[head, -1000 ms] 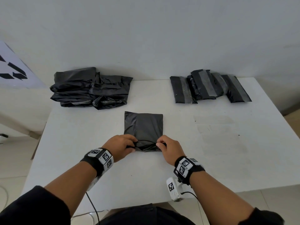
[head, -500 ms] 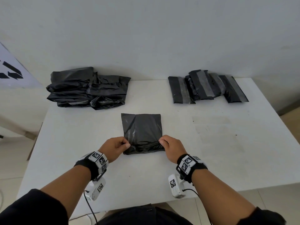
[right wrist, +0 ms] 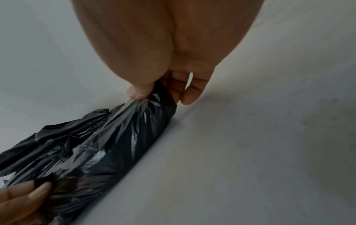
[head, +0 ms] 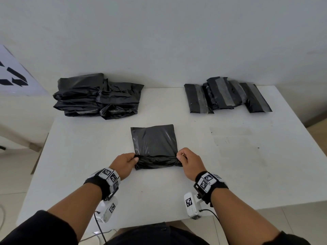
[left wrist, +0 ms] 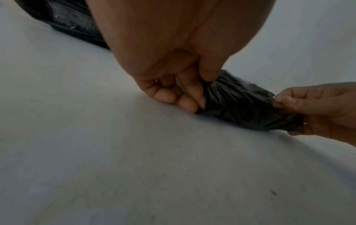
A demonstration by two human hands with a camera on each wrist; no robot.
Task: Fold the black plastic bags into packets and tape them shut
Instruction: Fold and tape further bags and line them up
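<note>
A black plastic bag [head: 154, 140] lies flat on the white table [head: 247, 174] in front of me, its near edge rolled into a thick fold [head: 158, 161]. My left hand [head: 126, 163] pinches the left end of that fold [left wrist: 238, 103] between thumb and fingers. My right hand [head: 189, 161] pinches the right end [right wrist: 134, 129] the same way. In the right wrist view the plastic is wrinkled and glossy. A stack of loose black bags [head: 97, 98] sits at the back left. Several taped black packets [head: 226, 96] lie at the back right.
The table's front edge [head: 159, 225] is close to my body and its left edge [head: 38, 165] drops to the floor. A white wall [head: 159, 41] rises behind the table. A white board with black marks [head: 12, 76] leans at far left.
Both hands moved apart from the middle of the bag's near edge to its two ends, and the rolled fold has grown thicker and moved slightly away from me.
</note>
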